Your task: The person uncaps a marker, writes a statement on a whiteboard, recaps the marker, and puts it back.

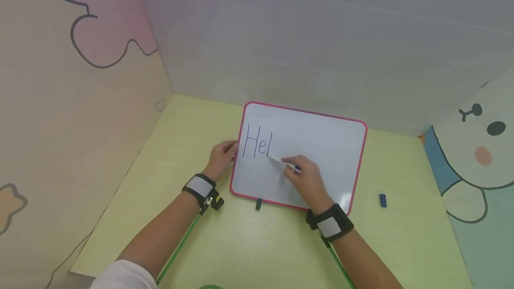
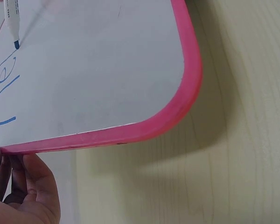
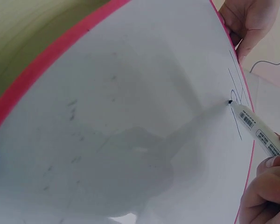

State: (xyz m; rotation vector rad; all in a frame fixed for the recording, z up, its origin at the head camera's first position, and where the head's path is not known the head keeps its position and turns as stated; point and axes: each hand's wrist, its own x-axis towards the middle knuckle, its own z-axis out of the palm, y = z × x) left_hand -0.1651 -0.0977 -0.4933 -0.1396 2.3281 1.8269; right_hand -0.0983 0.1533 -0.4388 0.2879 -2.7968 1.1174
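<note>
A whiteboard [image 1: 313,146] with a pink frame sits on the table, raised off it at the corner seen in the left wrist view. Blue handwriting [image 1: 252,139] reading "Hel" is at its left side. My left hand [image 1: 219,159] grips the board's left edge, thumb at the frame and fingers curled behind. Between the thumb and fingers of my right hand [image 1: 307,182] is a white marker [image 1: 277,159], slanted, its dark tip touching the board at the foot of the "l". The right wrist view shows printed text on the marker's barrel [image 3: 261,133].
A dark blue marker cap [image 1: 383,200] lies on the pale yellow table [image 1: 409,168], right of the board. Some small dark piece [image 1: 259,204] sticks out under the board's lower edge. Green cables [image 1: 178,249] run from both wrist straps. Walls [image 1: 301,48] enclose the back and sides.
</note>
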